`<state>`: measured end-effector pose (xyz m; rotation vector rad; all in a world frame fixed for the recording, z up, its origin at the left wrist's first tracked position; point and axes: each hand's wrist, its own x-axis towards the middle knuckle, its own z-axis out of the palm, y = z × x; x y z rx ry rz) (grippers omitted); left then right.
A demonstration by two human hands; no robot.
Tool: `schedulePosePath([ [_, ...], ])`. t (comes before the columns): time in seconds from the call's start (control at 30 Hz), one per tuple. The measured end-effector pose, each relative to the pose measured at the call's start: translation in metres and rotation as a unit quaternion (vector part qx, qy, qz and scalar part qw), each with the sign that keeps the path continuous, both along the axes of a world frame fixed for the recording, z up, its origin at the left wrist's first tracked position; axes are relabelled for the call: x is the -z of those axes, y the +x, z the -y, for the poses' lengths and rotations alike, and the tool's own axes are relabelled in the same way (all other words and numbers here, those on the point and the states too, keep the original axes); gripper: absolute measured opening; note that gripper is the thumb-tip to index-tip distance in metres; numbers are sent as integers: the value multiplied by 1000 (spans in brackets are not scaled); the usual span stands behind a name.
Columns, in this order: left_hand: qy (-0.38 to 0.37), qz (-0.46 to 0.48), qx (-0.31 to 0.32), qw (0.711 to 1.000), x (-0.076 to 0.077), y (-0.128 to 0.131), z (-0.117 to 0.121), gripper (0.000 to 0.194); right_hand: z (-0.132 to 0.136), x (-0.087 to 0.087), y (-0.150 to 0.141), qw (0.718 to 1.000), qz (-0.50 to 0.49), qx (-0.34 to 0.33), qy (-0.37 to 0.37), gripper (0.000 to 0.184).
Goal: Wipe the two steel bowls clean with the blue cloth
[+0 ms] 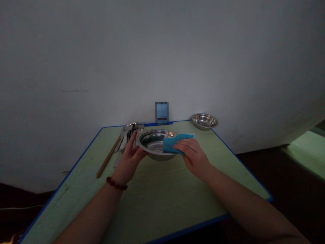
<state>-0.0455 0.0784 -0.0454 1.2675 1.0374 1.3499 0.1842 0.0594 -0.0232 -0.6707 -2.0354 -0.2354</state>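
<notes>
A shiny metal bowl point(152, 146) is in the middle of the head view, its opening facing up and slightly toward me. My left hand point(130, 159) grips its left rim, thumb on the near side and fingers behind. On the right, my right hand point(191, 154) is closed on a blue cloth point(169, 144), which lies over the bowl's right rim and partly inside. The fingertips under the cloth are hidden. Whether the bowl's base touches the table cannot be made out.
The green table point(152, 203) has a blue edge. Left of the bowl lie wooden chopsticks point(108, 156) and a pile of metal cutlery point(124, 137). A second metal bowl point(204, 121) stands at the back right corner. A phone-like screen point(161, 113) leans on the wall point(162, 51).
</notes>
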Motion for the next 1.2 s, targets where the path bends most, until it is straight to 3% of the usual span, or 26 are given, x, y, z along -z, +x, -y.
schedulePosePath([
  [0.2, 140, -147, -37, 979, -1, -11, -3, 60, 0, -1, 1, 1000, -8, -14, -20, 32],
  [0.37, 258, -265, -50, 928, 1, -22, -9, 37, -1, 0, 2, 1000, -9, -17, -14, 32],
  [0.5, 323, -356, 12, 877, -9, -27, -7, 19, -1, 2, 3, 1000, -6, -13, -15, 32],
  [0.7, 389, -414, 10, 823, -19, -29, -2, 19, -1, 4, 3, 1000, -9, -12, -15, 33],
  [0.97, 396, -417, 25, 818, -28, -25, 4, 12, -4, 2, 4, 998, -27, -37, -44, 35],
  [1.2, 373, -380, 45, 845, -32, -25, 7, 11, -7, 4, 6, 993, -55, -63, -80, 33],
])
